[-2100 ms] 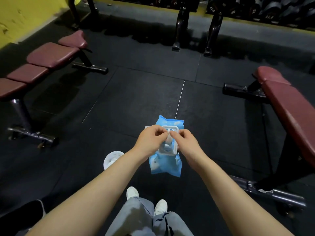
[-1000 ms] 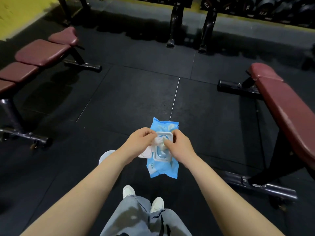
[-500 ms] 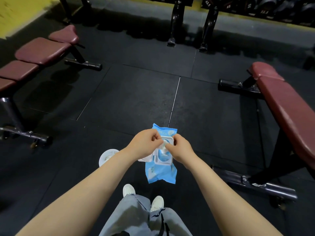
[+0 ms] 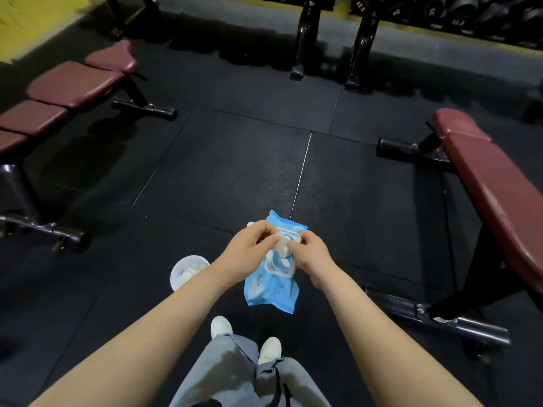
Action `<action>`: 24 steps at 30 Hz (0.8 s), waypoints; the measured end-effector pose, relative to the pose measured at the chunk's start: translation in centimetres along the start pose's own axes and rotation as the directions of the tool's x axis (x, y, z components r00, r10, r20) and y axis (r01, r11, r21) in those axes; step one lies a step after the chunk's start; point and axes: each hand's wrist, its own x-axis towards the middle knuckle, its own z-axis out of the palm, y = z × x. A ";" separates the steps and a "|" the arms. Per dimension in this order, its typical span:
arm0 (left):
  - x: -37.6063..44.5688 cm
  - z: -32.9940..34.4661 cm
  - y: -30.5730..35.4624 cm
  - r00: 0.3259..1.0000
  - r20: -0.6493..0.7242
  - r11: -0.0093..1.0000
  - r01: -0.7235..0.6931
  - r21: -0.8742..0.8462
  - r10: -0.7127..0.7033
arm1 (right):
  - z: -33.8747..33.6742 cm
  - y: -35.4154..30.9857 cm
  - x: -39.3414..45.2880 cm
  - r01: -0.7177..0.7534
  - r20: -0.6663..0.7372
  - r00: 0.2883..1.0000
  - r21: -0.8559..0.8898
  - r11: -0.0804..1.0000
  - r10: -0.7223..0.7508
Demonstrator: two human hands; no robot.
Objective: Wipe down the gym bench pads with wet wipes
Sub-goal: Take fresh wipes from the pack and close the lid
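Wipe (image 4: 279, 246) is half out of the blue pack (image 4: 271, 289), held up in front, w/ benches on both sides. Left hand (image 4: 249, 251) pinches the white wipe at the open lid (image 4: 279, 264). Right hand (image 4: 311, 254) pinches the pack's top edge by the lid. Best way, I think: hold the pack still w/ the right grip, pull slow & straight so only one wipe comes. Red bench pad (image 4: 499, 183) on the right is near, not wiped yet.

The pack of wipes (image 4: 271, 286) hangs in front of the person, between the left hand (image 4: 248, 254) and right hand (image 4: 313, 254). One bench (image 4: 73, 89) stands to the left, another bench (image 4: 496, 183) to the right. A small bin (image 4: 188, 273) sits on the floor (image 4: 235, 160) below the left forearm. A rack (image 4: 332, 39) stands behind, ahead.
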 end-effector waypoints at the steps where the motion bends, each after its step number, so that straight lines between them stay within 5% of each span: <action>1: 0.1 -0.3 -0.1 0.999 0.005 0.998 0.051 -0.040 -0.051 | 0.2 -0.1 -0.1 0.016 -0.013 1.000 0.022 1.000 -0.016; 4: 1.1 -1.5 -0.4 0.987 -0.008 0.987 0.159 -0.011 -0.159 | 0.4 0.1 -0.3 0.093 -0.042 0.995 -0.013 0.996 -0.093; 7: 1.9 -2.1 0.1 0.970 0.034 0.926 0.219 0.307 -0.241 | 0.5 0.5 -0.7 0.148 -0.006 0.989 -0.139 0.979 -0.150; 11: 2.4 -1.5 0.6 0.981 0.084 0.792 0.090 0.604 -0.175 | 0.5 0.8 -1.1 0.213 0.030 0.977 -0.258 0.943 -0.212; 24: -0.6 0.3 -0.4 0.963 -0.136 0.875 -0.147 0.462 0.233 | -0.9 2.2 1.4 -0.029 -0.057 0.998 -0.052 0.998 0.026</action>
